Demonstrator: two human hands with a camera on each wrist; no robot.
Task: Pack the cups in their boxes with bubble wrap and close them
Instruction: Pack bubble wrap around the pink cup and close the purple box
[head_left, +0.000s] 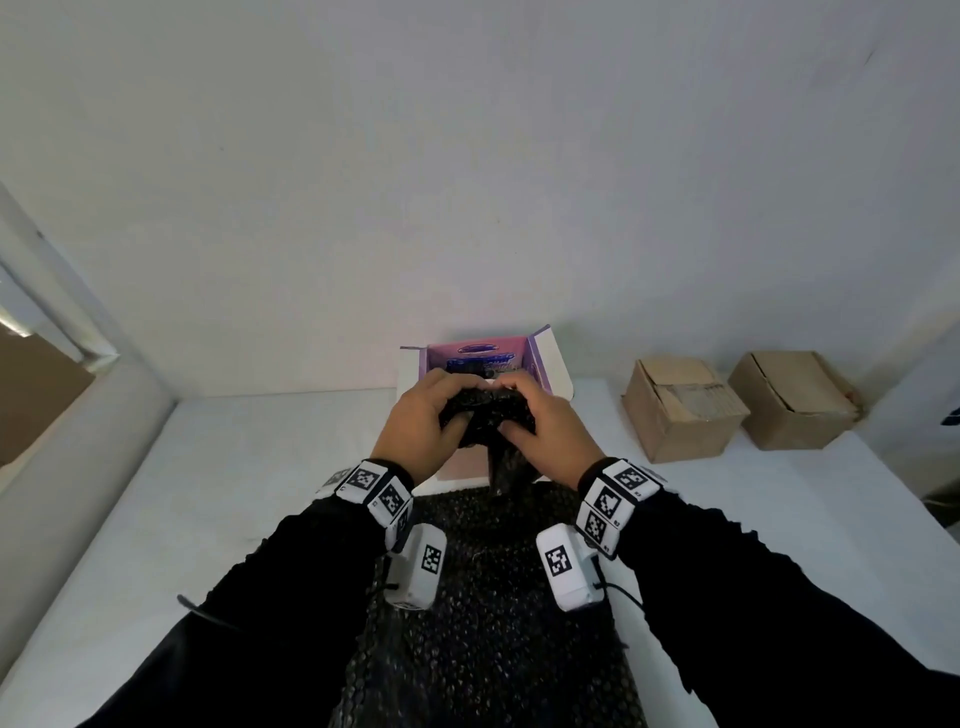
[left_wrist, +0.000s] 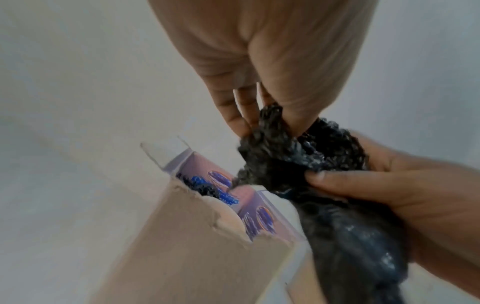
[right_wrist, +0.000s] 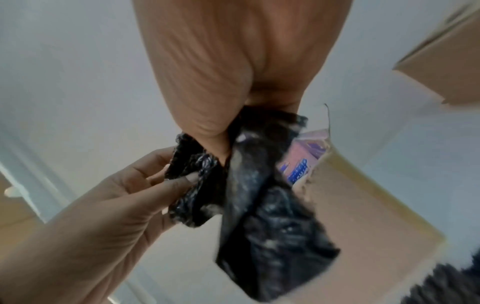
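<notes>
Both hands hold a bundle of black bubble wrap (head_left: 485, 410) just above an open pink and purple box (head_left: 540, 358) at the back of the white table. My left hand (head_left: 426, 421) grips the bundle's left side, thumb and fingers curled round it (left_wrist: 298, 160). My right hand (head_left: 545, 426) pinches its right side, and a tail of wrap (right_wrist: 259, 216) hangs below. The box's plain front wall (left_wrist: 194, 246) stands under the bundle. Something dark and blue (left_wrist: 207, 189) lies inside the box. No bare cup shows; the wrap hides whatever it holds.
A large sheet of black bubble wrap (head_left: 493, 597) lies on the table (head_left: 234, 493) between my forearms. Two brown cardboard boxes (head_left: 680, 410) (head_left: 795, 400) stand at the back right. A white wall rises right behind the box.
</notes>
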